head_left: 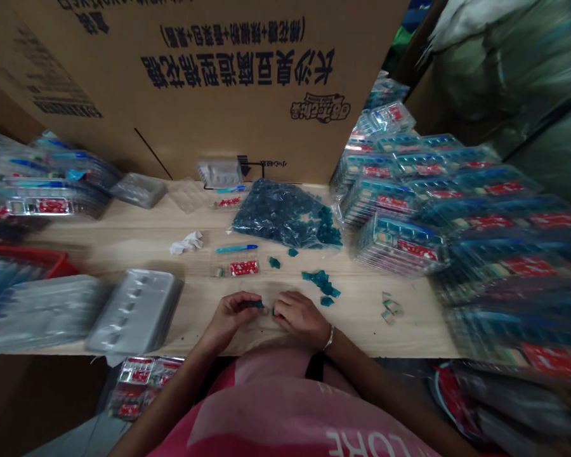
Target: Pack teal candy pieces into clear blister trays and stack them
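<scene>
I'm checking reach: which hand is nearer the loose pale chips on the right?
Right. The right hand lies left of the chips, apart from them; the left hand is farther left.

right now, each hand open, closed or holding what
Left hand: closed, pinching a small teal piece.
Right hand: curled; whether it holds anything cannot be told.

Dark teal pieces (266, 212) fill the clear bag (307, 233); before it, a white-spotted red packet (244, 268) and blue pen (236, 248); behind, a brown carton (238, 130) with dark lettering; beneath, a pale, grained tabletop (190, 298).

Wkshp, w/ stacked plastic pks (400, 244) & ctn (238, 124).
</scene>
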The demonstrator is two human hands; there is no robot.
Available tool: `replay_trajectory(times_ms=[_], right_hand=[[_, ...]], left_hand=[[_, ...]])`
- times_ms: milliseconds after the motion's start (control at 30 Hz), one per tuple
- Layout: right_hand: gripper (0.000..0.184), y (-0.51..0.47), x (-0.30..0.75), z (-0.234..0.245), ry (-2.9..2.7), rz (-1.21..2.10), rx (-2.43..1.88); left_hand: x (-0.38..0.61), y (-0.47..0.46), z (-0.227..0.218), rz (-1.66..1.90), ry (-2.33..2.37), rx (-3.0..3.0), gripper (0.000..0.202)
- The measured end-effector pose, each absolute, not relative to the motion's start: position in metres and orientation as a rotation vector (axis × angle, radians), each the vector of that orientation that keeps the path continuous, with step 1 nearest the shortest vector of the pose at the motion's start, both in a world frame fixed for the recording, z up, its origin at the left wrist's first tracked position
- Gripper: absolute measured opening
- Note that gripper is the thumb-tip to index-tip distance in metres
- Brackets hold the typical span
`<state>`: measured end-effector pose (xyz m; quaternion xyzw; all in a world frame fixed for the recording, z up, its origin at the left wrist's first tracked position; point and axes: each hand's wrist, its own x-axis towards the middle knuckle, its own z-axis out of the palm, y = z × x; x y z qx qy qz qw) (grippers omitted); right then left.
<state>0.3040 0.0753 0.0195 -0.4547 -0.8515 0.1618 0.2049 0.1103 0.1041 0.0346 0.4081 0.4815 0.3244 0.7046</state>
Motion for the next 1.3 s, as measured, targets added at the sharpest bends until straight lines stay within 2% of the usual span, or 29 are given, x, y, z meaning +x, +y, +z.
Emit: replay_trajectory(times_ms=[200,367,633,700,833,933,1000,1133,1300], right_hand=[[0.013,0.080,0.310,0.017,-2.087,0.882,-1.333],[0.009,0.079,0.310,0.022,-2.194,0.756,-1.392],[0.017,0.073,0.304,0.039,-2.208,0.658,-1.401],[0.020,0.072,0.302,0.042,-2.014,0.798,-1.301],[0.008,0.073,0.299,0.042,-1.622,1.154,-1.238],[0.006,0.074,0.297,0.040,-1.485,1.301,-1.248],[0.005,0.072,0.295,0.040,-1.480,1.275,-1.253],[0.008,0.066,0.287,0.039,-1.587,1.003,-1.285],[0.003,0.063,0.285,0.033,-1.500,1.151,-1.312]], left_hand=[[0.115,0.100,0.037,0.747,1.007,0.746,0.036],[0.115,0.101,0.033,0.724,1.042,0.772,0.034],[0.120,0.096,0.033,0.759,1.043,0.821,0.036],[0.122,0.092,0.036,0.755,1.025,0.820,0.035],[0.126,0.088,0.041,0.727,0.952,0.826,0.034],[0.129,0.088,0.041,0.767,0.971,0.911,0.031],[0.131,0.088,0.040,0.808,1.010,1.013,0.027],[0.133,0.083,0.041,0.829,1.073,1.296,0.015],[0.129,0.078,0.042,0.768,1.082,1.450,0.015]])
